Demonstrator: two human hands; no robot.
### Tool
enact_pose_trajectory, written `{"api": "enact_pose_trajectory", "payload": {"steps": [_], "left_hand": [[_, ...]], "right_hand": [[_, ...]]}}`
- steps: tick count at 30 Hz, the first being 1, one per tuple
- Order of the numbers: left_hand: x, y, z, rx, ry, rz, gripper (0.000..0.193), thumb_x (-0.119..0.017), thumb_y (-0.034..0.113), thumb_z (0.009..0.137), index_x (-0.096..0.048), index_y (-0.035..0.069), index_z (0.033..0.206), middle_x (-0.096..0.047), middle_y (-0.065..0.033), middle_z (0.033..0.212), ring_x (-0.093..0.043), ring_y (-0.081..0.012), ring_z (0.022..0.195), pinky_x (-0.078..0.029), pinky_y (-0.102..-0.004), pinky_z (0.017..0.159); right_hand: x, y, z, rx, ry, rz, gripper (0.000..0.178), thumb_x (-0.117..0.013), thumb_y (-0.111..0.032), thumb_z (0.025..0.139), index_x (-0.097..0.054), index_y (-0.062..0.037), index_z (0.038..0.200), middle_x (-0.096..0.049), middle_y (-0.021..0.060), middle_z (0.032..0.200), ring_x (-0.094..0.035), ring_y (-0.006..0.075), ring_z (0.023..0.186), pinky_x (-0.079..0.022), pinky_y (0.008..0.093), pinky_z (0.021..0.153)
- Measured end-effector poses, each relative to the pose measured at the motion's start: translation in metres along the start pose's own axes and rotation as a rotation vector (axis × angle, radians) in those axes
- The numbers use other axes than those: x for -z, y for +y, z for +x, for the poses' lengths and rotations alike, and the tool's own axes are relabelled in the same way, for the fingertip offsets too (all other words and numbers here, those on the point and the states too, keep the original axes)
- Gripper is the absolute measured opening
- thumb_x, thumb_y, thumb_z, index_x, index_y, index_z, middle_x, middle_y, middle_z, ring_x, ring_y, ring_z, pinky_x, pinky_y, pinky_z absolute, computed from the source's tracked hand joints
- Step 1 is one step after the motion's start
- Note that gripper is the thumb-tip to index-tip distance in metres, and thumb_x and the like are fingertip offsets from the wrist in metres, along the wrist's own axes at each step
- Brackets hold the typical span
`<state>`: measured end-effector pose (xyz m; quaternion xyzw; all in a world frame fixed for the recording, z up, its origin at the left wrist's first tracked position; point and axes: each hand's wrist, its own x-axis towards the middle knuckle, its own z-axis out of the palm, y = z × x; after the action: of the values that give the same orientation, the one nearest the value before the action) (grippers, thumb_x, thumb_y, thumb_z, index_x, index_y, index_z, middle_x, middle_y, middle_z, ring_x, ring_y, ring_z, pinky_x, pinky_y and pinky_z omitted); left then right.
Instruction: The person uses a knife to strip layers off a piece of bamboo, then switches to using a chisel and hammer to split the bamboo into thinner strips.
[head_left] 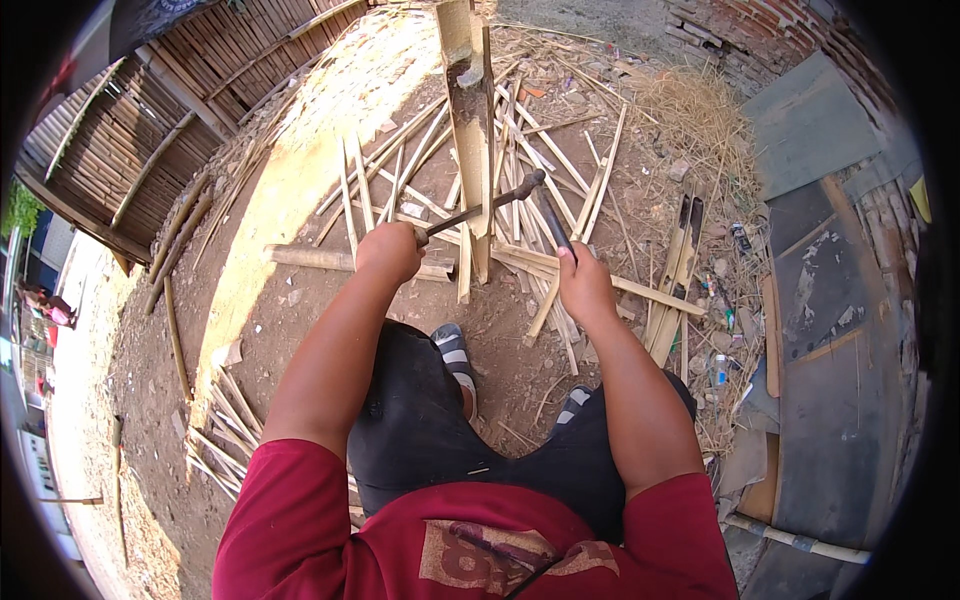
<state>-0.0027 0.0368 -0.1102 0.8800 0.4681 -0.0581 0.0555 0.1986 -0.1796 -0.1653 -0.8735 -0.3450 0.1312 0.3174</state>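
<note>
My left hand is closed around the handle of a long, narrow-bladed knife. Its blade reaches rightward across a split bamboo piece, which stretches away from me in the middle. My right hand grips the dark handle of a hammer, thumb along it. The hammer's head lies at the far end of the blade; whether they touch, I cannot tell. Near my left hand, a round bamboo pole lies crosswise, partly behind the hand.
Thin bamboo strips lie scattered around the upright piece, and more strips are heaped at lower left. Dark split bamboo lengths rest at right, before grey sheets. A slatted bamboo wall stands at far left, dry straw at far right.
</note>
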Motion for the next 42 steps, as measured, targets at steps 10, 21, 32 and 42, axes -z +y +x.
{"api": "enact_pose_trajectory", "payload": {"steps": [10, 21, 32, 42], "left_hand": [[-0.003, 0.000, 0.007, 0.062, -0.043, 0.001, 0.031, -0.068, 0.032, 0.089, -0.073, 0.007, 0.107, -0.074, -0.0182, 0.107, -0.071, -0.0361, 0.099, -0.057, -0.0464, 0.087], [-0.006, -0.001, 0.010, 0.010, -0.031, 0.050, 0.029, -0.066, 0.030, 0.090, -0.073, 0.010, 0.109, -0.074, -0.0175, 0.106, -0.070, -0.0365, 0.100, -0.057, -0.0472, 0.088], [-0.008, -0.005, 0.013, 0.026, -0.055, 0.009, 0.035, -0.070, 0.039, 0.090, -0.071, 0.010, 0.111, -0.073, -0.0168, 0.107, -0.070, -0.0357, 0.102, -0.056, -0.0473, 0.089], [-0.019, -0.002, 0.025, 0.004, -0.079, -0.010, 0.031, -0.066, 0.031, 0.091, -0.073, 0.006, 0.108, -0.074, -0.0183, 0.104, -0.070, -0.0365, 0.099, -0.056, -0.0470, 0.088]], "right_hand": [[-0.003, -0.001, 0.002, 0.059, 0.151, 0.149, 0.041, -0.047, -0.036, 0.106, -0.058, -0.0047, 0.129, -0.069, 0.0256, 0.084, -0.068, 0.0456, 0.084, -0.052, 0.0517, 0.072], [0.010, -0.021, -0.001, 0.074, 0.219, 0.291, 0.036, -0.047, -0.036, 0.106, -0.061, -0.0067, 0.124, -0.069, 0.0221, 0.080, -0.069, 0.0436, 0.081, -0.051, 0.0492, 0.069], [0.018, -0.029, -0.004, 0.249, 0.337, 0.471, 0.039, -0.047, -0.034, 0.108, -0.058, -0.0013, 0.126, -0.067, 0.0189, 0.079, -0.069, 0.0374, 0.076, -0.051, 0.0438, 0.068], [0.023, -0.037, -0.006, 0.202, 0.285, 0.367, 0.038, -0.050, -0.036, 0.106, -0.060, -0.0040, 0.124, -0.065, 0.0169, 0.072, -0.067, 0.0343, 0.066, -0.050, 0.0448, 0.063]]}}
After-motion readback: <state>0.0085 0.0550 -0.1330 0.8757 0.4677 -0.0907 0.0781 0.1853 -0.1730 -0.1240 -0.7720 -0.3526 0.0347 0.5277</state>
